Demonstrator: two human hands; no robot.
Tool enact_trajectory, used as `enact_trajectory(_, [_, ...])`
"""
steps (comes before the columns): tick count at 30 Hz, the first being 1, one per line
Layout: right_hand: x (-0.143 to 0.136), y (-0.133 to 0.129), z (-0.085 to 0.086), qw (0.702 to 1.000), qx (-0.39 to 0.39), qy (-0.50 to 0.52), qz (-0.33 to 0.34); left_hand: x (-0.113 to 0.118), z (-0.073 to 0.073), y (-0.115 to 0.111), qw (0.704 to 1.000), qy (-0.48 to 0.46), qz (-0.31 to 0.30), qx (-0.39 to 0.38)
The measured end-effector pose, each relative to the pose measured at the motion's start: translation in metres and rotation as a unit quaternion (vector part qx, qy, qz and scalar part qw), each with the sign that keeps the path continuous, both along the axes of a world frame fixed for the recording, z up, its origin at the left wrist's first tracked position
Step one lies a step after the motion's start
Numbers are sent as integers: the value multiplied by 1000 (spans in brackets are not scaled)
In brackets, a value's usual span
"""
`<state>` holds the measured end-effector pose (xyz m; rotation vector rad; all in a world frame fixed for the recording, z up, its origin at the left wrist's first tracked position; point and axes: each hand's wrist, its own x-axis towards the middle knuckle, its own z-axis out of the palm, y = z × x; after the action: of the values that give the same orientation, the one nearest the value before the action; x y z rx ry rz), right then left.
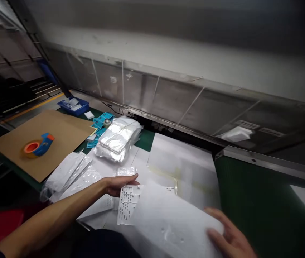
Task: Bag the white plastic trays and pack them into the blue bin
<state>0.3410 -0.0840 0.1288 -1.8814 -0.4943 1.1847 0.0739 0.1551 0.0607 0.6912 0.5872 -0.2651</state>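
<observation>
My left hand (121,183) is closed on the top edge of a white slotted plate (127,206), its thumb stretched along the edge. My right hand (229,233) pinches the right edge of a translucent white plastic bag (176,225), blurred by motion. The bag overlaps the right part of the plate; whether the plate is inside it is hidden. Just behind my left hand lies a small clear packet (126,171). Bagged white pieces (98,181) lie under and left of my left wrist.
A stack of clear bags (120,134) lies behind my hands. Orange and blue tape dispenser (38,145) rests on brown cardboard (63,125) at left. A blue tray (73,105) stands at the back left. White sheets (182,150) cover the middle; a green surface (243,186) is at right.
</observation>
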Motion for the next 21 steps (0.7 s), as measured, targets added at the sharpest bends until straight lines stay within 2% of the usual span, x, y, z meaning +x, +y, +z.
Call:
enact_trajectory(4, [-32,34,6,976,16,58,211,-21,13,-8,998,-39,-51,20])
enact_trajectory(6, [-43,40,3,961,29,64,267,-27,19,-13,996,-51,-70,32])
enact_trajectory(8, [-50,41,-1,957,38,64,282,-31,20,-17,993,-59,-91,49])
enact_trajectory(12, [-65,40,-12,971,10,60,232,-39,12,-24,989,-87,-108,49])
enact_trajectory(14, [-77,38,-20,986,-5,8,169,-42,8,-30,992,-96,-82,28])
enact_trajectory(16, [-92,36,-31,991,-27,-86,98,-45,5,-37,993,-103,-58,5])
enact_trajectory(18, [-107,33,-43,979,-46,-193,44,-48,3,-47,994,-103,-33,-10])
enact_trajectory(21, [-127,28,-61,939,-12,-343,-21,-51,-1,-64,996,-85,25,-23])
